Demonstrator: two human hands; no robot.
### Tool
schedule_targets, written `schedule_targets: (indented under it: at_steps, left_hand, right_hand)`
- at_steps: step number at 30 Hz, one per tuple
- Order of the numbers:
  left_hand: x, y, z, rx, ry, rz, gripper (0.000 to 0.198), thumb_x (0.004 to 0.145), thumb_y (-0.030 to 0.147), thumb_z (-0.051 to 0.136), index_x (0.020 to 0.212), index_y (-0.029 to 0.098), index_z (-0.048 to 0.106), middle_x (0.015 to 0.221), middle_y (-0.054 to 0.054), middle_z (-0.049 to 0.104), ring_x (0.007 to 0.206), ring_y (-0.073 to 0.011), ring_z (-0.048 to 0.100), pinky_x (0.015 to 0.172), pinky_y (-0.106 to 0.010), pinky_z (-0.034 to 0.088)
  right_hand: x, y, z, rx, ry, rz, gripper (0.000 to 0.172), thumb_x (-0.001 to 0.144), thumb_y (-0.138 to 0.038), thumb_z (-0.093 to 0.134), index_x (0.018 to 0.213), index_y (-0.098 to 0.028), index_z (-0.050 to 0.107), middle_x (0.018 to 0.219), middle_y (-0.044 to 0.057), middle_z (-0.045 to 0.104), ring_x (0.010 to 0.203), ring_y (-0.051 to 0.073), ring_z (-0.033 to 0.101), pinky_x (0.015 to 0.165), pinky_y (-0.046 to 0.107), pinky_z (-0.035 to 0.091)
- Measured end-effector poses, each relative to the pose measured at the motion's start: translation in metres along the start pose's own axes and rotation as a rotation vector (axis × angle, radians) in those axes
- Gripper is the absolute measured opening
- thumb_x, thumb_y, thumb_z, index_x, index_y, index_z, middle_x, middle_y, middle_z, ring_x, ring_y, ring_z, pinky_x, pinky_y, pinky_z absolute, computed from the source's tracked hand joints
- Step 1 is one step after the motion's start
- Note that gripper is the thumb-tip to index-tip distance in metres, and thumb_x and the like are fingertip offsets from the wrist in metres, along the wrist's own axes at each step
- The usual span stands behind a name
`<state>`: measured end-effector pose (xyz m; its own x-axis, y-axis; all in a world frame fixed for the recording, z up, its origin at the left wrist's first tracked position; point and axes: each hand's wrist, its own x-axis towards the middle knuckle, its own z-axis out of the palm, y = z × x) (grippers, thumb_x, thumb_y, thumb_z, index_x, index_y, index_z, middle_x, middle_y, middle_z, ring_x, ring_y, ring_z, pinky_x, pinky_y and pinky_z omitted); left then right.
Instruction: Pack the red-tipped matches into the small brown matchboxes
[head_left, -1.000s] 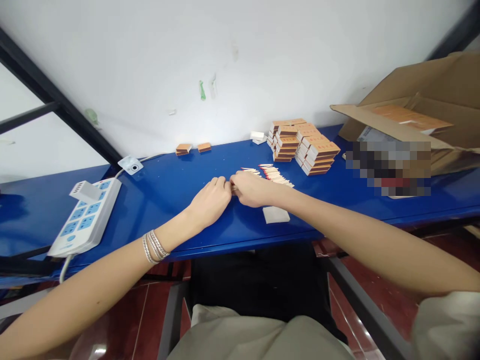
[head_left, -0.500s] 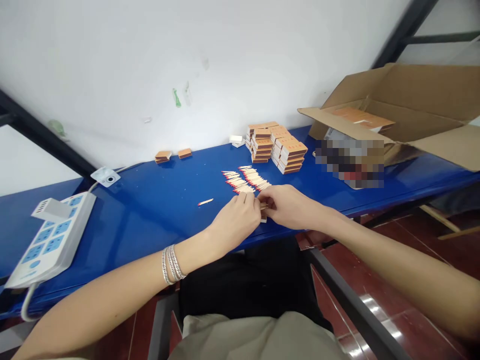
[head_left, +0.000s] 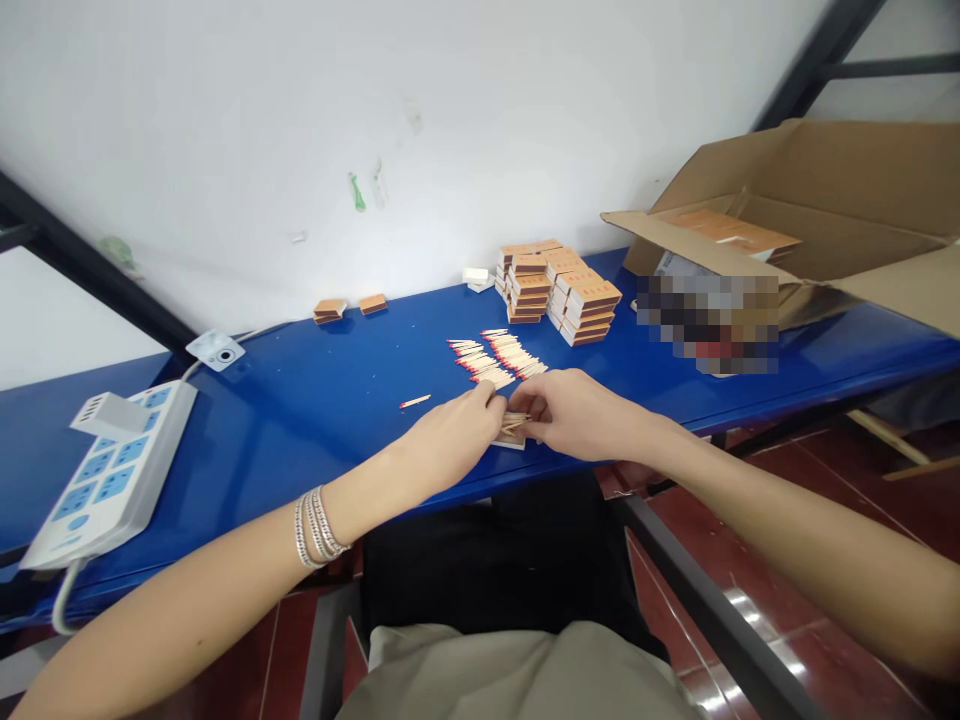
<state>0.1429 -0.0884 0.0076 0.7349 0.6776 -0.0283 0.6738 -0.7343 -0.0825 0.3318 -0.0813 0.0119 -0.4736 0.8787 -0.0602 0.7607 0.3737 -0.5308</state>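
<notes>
Matchsticks (head_left: pixel 514 423) in a white tray (head_left: pixel 508 442), right fingers (head_left: pixel 537 404) pinching them, left fingers (head_left: pixel 484 402) curled alongside

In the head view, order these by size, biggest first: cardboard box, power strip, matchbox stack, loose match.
Cardboard box, then power strip and matchbox stack, too alike to rank because the strip sits nearer the camera, then loose match, the smallest.

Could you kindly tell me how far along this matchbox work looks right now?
The stacked matchboxes look finished. In hand: the left hand and right hand are at a small matchbox tray with a few matches on it. Left: rows of loose matches and one stray match on the blue table.
</notes>
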Motion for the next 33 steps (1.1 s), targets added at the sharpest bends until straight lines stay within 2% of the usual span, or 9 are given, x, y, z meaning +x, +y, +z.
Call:
schedule_targets:
  at_steps: [5, 11, 16, 21, 24, 28, 33]
  left_hand:
    - [-0.006, -0.008, -0.004, -0.273, 0.015, -0.111, 0.015, 0.096, 0.015, 0.044, 0.103, 0.014, 0.057, 0.108, -0.01, 0.056, 0.085, -0.0199, 0.062, 0.069, -0.032, 0.05]
    - [-0.012, -0.011, -0.005, -0.394, 0.036, -0.146, 0.02, 0.093, 0.018, 0.055, 0.111, 0.012, 0.06, 0.108, -0.01, 0.057, 0.093, -0.0207, 0.06, 0.08, -0.034, 0.05]
    - [-0.015, -0.019, 0.003, -0.47, 0.066, -0.169, 0.024, 0.092, 0.031, 0.06, 0.109, 0.014, 0.064, 0.101, -0.008, 0.058, 0.084, -0.0187, 0.061, 0.08, -0.035, 0.051]
    - [-0.019, -0.021, 0.004, -0.507, 0.093, -0.163, 0.029, 0.086, 0.039, 0.068, 0.102, 0.016, 0.067, 0.093, -0.006, 0.06, 0.078, -0.0181, 0.061, 0.075, -0.033, 0.05]
    - [-0.024, -0.021, 0.006, -0.491, 0.127, -0.179, 0.025, 0.089, 0.038, 0.065, 0.1, 0.016, 0.068, 0.089, -0.005, 0.06, 0.076, -0.0175, 0.06, 0.074, -0.033, 0.049]
    - [-0.04, -0.023, 0.009, -0.445, 0.179, -0.209, 0.023, 0.091, 0.036, 0.062, 0.099, 0.015, 0.068, 0.086, -0.004, 0.06, 0.075, -0.0173, 0.059, 0.071, -0.032, 0.048]
    - [-0.063, -0.026, 0.013, -0.438, 0.227, -0.275, 0.023, 0.091, 0.035, 0.062, 0.102, 0.016, 0.068, 0.086, -0.004, 0.06, 0.073, -0.0166, 0.059, 0.069, -0.03, 0.049]
  right_hand:
    - [-0.001, -0.002, 0.003, 0.016, -0.012, -0.003, 0.012, 0.078, -0.023, 0.066, 0.088, -0.02, 0.073, 0.079, 0.004, 0.074, 0.071, 0.019, 0.066, 0.062, 0.026, 0.046]
    - [-0.006, -0.004, 0.002, 0.084, -0.011, 0.018, 0.013, 0.078, -0.024, 0.067, 0.089, -0.019, 0.074, 0.081, 0.003, 0.075, 0.072, 0.018, 0.067, 0.065, 0.025, 0.048]
    - [-0.008, -0.006, 0.001, 0.12, 0.034, 0.034, 0.012, 0.077, -0.02, 0.068, 0.086, -0.019, 0.075, 0.079, 0.002, 0.075, 0.071, 0.017, 0.068, 0.062, 0.023, 0.048]
    - [-0.003, -0.006, 0.008, 0.144, 0.09, -0.038, 0.013, 0.077, -0.015, 0.065, 0.083, -0.02, 0.075, 0.073, 0.001, 0.074, 0.065, 0.015, 0.066, 0.06, 0.023, 0.046]
    - [0.004, -0.009, 0.017, 0.197, 0.12, -0.084, 0.014, 0.077, -0.014, 0.063, 0.084, -0.019, 0.074, 0.073, 0.001, 0.074, 0.065, 0.014, 0.066, 0.061, 0.023, 0.047]
    - [0.014, -0.016, 0.03, 0.267, 0.132, -0.137, 0.013, 0.077, -0.014, 0.064, 0.084, -0.018, 0.073, 0.075, 0.002, 0.074, 0.066, 0.013, 0.065, 0.062, 0.022, 0.047]
    - [0.027, -0.027, 0.036, 0.305, 0.077, -0.216, 0.014, 0.079, -0.022, 0.066, 0.088, -0.018, 0.075, 0.074, 0.002, 0.073, 0.064, 0.012, 0.063, 0.06, 0.023, 0.046]
